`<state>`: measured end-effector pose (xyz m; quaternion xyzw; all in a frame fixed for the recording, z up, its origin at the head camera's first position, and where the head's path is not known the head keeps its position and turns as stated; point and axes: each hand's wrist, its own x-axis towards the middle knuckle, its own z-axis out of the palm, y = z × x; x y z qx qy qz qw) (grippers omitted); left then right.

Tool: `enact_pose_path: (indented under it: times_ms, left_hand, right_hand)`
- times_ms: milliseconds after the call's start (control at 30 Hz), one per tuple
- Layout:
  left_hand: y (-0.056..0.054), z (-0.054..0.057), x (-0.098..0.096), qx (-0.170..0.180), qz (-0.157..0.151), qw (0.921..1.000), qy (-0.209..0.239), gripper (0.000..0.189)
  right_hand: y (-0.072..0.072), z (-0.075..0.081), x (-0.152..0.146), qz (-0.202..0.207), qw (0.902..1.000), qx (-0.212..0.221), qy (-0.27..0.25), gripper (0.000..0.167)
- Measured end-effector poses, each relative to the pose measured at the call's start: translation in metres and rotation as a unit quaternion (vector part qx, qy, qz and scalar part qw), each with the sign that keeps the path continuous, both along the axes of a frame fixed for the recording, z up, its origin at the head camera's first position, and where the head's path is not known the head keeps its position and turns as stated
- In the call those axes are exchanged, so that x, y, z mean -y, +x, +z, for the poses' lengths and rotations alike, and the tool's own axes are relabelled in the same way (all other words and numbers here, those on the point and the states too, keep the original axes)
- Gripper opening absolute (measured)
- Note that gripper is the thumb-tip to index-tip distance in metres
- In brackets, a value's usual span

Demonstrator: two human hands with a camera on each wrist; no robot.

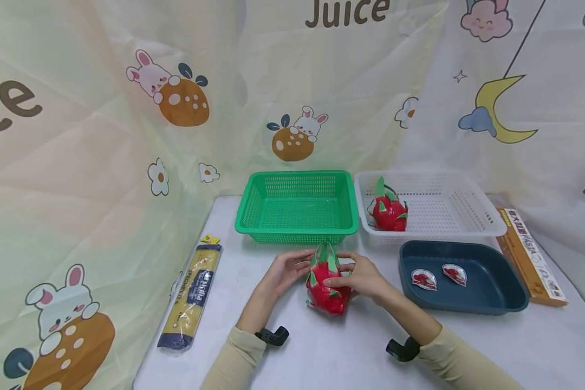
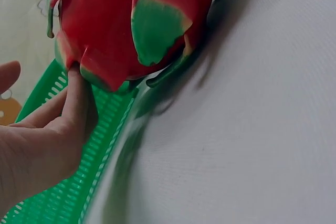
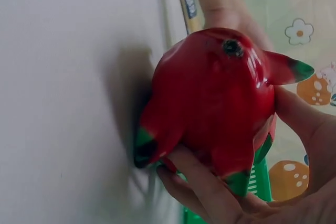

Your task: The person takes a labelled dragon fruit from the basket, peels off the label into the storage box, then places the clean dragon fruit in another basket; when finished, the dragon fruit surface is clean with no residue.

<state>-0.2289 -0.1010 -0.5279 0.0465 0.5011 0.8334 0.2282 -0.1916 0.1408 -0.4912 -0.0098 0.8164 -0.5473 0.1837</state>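
Observation:
A red dragon fruit (image 1: 329, 290) with green-tipped scales is held over the white table, its leafy top pointing toward the green basket. My right hand (image 1: 363, 276) grips it from the right, thumb across its upper side and fingers round underneath, as the right wrist view (image 3: 210, 182) confirms. On the other side my left hand (image 1: 287, 269) touches the fruit with its fingertips; in the left wrist view the thumb of that hand (image 2: 47, 135) stands away from the skin.
Behind the hands stand a green basket (image 1: 297, 237) and a white basket (image 1: 448, 235) holding another dragon fruit (image 1: 391, 214). A dark blue tray (image 1: 468, 300) with two picture stickers (image 1: 424, 279) is at right, beside a pasta box (image 1: 533, 257). A spaghetti pack (image 1: 192, 295) lies left.

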Motion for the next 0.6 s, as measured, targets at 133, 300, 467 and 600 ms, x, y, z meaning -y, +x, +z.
enact_pose_path:
  times_ms: [133,300,467,600]
  left_hand:
    - [0.0,0.002,0.001,0.001,-0.005,0.9999,0.016,0.053]
    - [-0.001,0.004,0.004,-0.005,-0.02,0.9996,0.021,0.055]
    - [-0.003,0.005,0.008,-0.004,-0.026,0.9996,0.003,0.052]
    - [-0.004,0.004,0.01,0.003,-0.018,0.9998,0.0,0.05]
  right_hand:
    - [-0.002,-0.001,-0.004,0.002,0.9995,0.015,-0.029,0.096]
    - [-0.003,0.0,-0.009,0.013,0.9974,0.025,-0.067,0.091]
    - [-0.001,-0.001,-0.013,0.02,0.995,0.032,-0.092,0.086]
    - [0.003,0.003,-0.019,0.027,0.9925,0.038,-0.113,0.084]
